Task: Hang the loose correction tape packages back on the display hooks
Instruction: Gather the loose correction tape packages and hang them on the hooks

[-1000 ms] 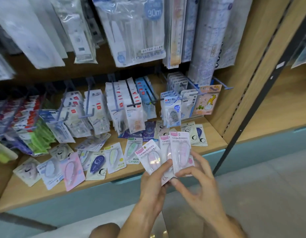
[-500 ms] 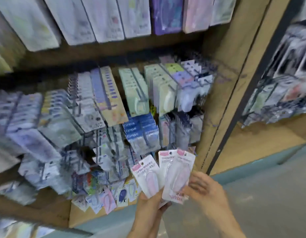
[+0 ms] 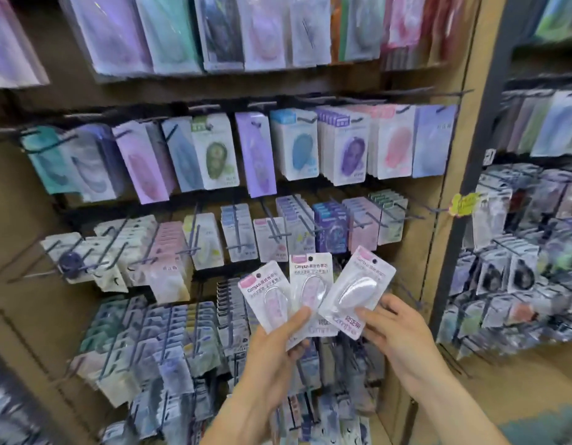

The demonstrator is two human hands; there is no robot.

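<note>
Three pink-and-white Campus correction tape packages are fanned out in front of the display. My left hand [image 3: 273, 351] holds the left package [image 3: 265, 293] and the middle package [image 3: 311, 285], its thumb pressed across their lower parts. My right hand [image 3: 398, 335] pinches the bottom of the right package [image 3: 358, 289], which tilts to the right. Behind them, rows of metal display hooks [image 3: 275, 234] carry hanging tape packages. A hook at the far right [image 3: 421, 215] sticks out bare.
Wooden shelf unit with several rows of hanging stationery packs. A dark upright post [image 3: 470, 194] and a wooden side panel [image 3: 445, 239] divide it from another hook display on the right. A yellow tag [image 3: 463, 204] hangs on the panel.
The view has swung up from the bottom shelf of loose packages to the upper hook rows. The packages rose with both hands, and my right hand has pulled one package away to the right.
</note>
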